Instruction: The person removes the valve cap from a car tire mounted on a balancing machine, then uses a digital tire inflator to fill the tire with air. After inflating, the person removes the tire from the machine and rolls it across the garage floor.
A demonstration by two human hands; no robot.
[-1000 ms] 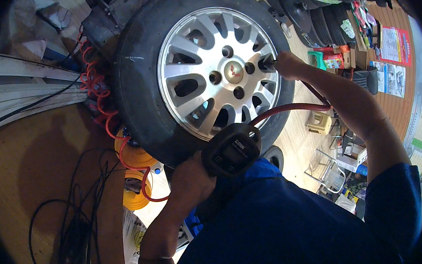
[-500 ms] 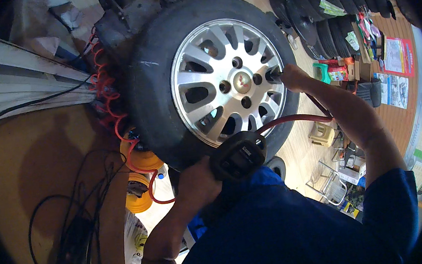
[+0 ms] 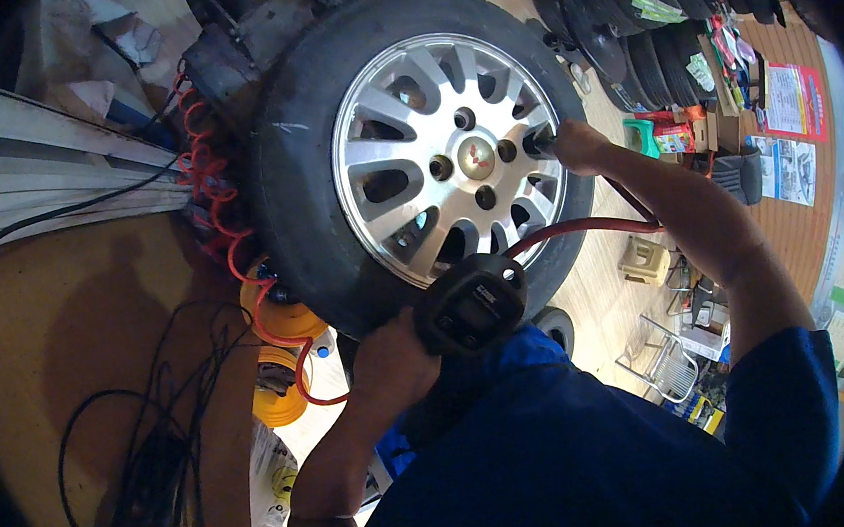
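A car wheel with a silver multi-spoke rim [image 3: 412, 154] and a black tyre [image 3: 302, 209] faces me. My left hand [image 3: 391, 367] is closed around a black handheld tyre inflator gauge [image 3: 473, 306] with a small display, in front of the tyre's lower edge. From the gauge a red hose [image 3: 579, 226] curves right and up to my right hand [image 3: 584, 147]. That hand is closed on the dark hose-end chuck [image 3: 540, 143], which lies against the right side of the rim. Where the chuck meets the valve is hidden.
A coiled red air hose [image 3: 202, 162] hangs left of the tyre, by yellow round containers [image 3: 280, 386]. Black cables [image 3: 146, 438] lie on a brown surface at left. Stacked tyres [image 3: 666, 66], a beige stool [image 3: 646, 260] and a metal chair [image 3: 670, 367] stand at right.
The wheel and gauge appear slightly further left and up in the picture. Both hands keep their grips, and the chuck stays at the rim.
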